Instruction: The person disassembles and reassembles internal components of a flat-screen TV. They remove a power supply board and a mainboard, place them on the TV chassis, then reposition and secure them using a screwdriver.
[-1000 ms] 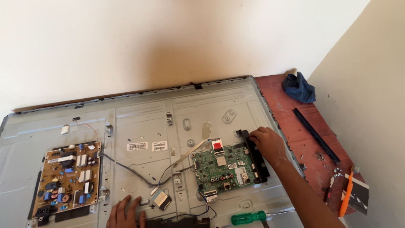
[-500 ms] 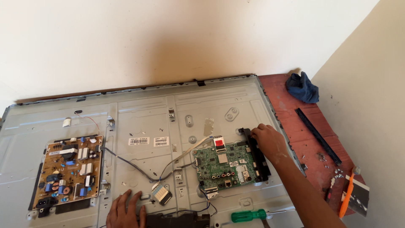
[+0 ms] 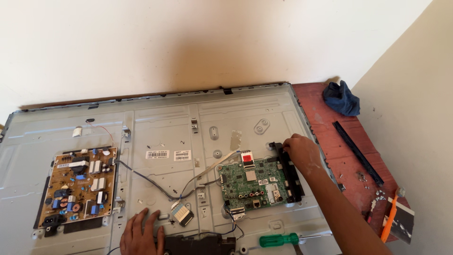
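A large flat-screen television lies face down with its grey metal back panel (image 3: 198, 127) bared. My right hand (image 3: 302, 152) grips the top of a black plastic bracket (image 3: 290, 179) along the right edge of the green main board (image 3: 252, 182). My left hand (image 3: 140, 232) rests flat on the panel near the bottom edge, fingers spread, holding nothing, just left of a black speaker bar (image 3: 200, 244). A brown power board (image 3: 78, 186) sits at the left, linked to the green board by grey wires (image 3: 160, 186).
A green-handled screwdriver (image 3: 279, 240) lies on the panel below the main board. On the red-brown table (image 3: 339, 151) to the right are a blue cloth (image 3: 341, 98), a long black strip (image 3: 358, 153), loose screws (image 3: 377, 193) and an orange-and-black tool (image 3: 394, 218). Walls stand close behind and right.
The view has shifted slightly; both hands stay in nearly the same places, the right one still on the black bracket.
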